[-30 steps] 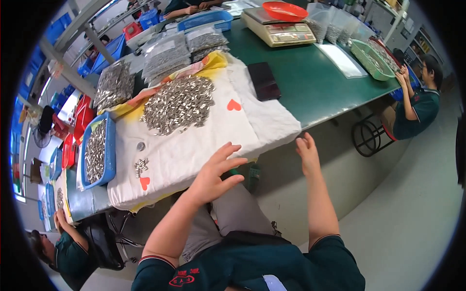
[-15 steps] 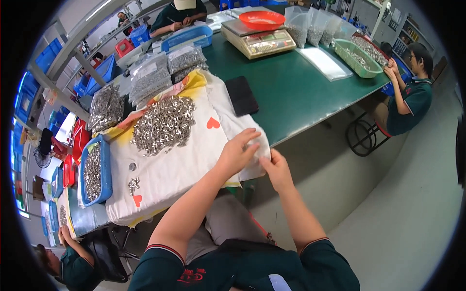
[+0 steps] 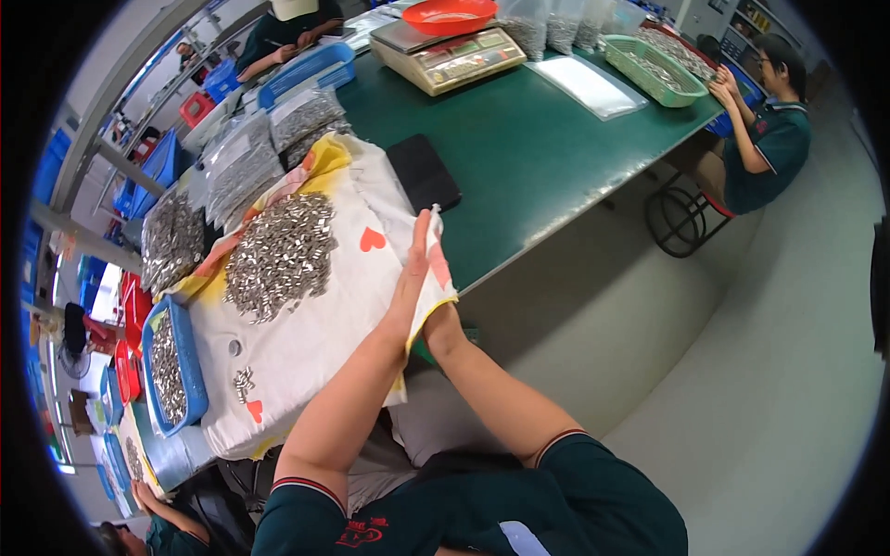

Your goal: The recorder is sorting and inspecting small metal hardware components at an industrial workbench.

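Observation:
A white cloth [image 3: 306, 345] with red hearts and a yellow edge lies over the table's near left corner. My left hand [image 3: 416, 258], seen edge-on with fingers stretched flat, presses on the cloth's right end. My right hand [image 3: 441, 322] is beneath the lifted flap on the other side; cloth hides its fingers. On the cloth, left of my hands, is a large heap of small shiny metal cylinders [image 3: 281, 255]. A few loose cylinders [image 3: 243, 384] and a round metal piece [image 3: 235, 347] lie nearer to me.
A blue basket [image 3: 197, 389] of metal pieces stands left of the cloth. Filled clear bags [image 3: 236, 162] lie behind the heap. A black flat object [image 3: 424, 173] rests beyond the cloth. Farther off stand a scale [image 3: 450, 65] and a green basket [image 3: 691, 91]; co-workers sit around.
My left hand has flattened against the cloth and my right hand has gone under its raised end. Both hands moved left in the picture, and the whole view shifted.

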{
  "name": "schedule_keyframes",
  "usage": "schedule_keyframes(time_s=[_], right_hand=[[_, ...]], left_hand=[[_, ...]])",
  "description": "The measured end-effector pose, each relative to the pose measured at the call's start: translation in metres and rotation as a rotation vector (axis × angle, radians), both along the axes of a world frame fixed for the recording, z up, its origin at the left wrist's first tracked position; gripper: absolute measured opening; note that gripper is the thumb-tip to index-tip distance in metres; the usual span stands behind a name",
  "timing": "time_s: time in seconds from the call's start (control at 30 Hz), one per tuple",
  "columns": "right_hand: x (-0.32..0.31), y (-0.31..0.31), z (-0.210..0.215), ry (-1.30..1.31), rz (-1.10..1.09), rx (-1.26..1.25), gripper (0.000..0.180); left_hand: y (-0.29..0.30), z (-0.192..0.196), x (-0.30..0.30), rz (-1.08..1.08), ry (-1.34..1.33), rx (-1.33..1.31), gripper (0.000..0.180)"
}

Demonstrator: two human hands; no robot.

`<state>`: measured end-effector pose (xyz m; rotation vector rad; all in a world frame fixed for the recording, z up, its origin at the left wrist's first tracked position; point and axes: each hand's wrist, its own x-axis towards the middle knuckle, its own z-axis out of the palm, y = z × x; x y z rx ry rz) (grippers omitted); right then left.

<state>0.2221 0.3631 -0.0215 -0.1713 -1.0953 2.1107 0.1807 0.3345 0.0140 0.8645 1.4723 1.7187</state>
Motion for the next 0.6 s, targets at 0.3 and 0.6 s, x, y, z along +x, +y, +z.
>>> schedule_keyframes(time_s=[0.3, 0.6], right_hand=[[-0.033, 0.054, -0.073, -0.249, -0.326, 0.392, 0.058], [-0.019, 0.003, -0.035, -0.033, 0.033, -0.618, 0.053]], left_hand=[[-0.004, 0.019, 0.003, -0.314, 0.347, -0.168, 0.074], [0.016, 0.004, 0.007, -0.133, 0.384, -0.213, 0.057]])
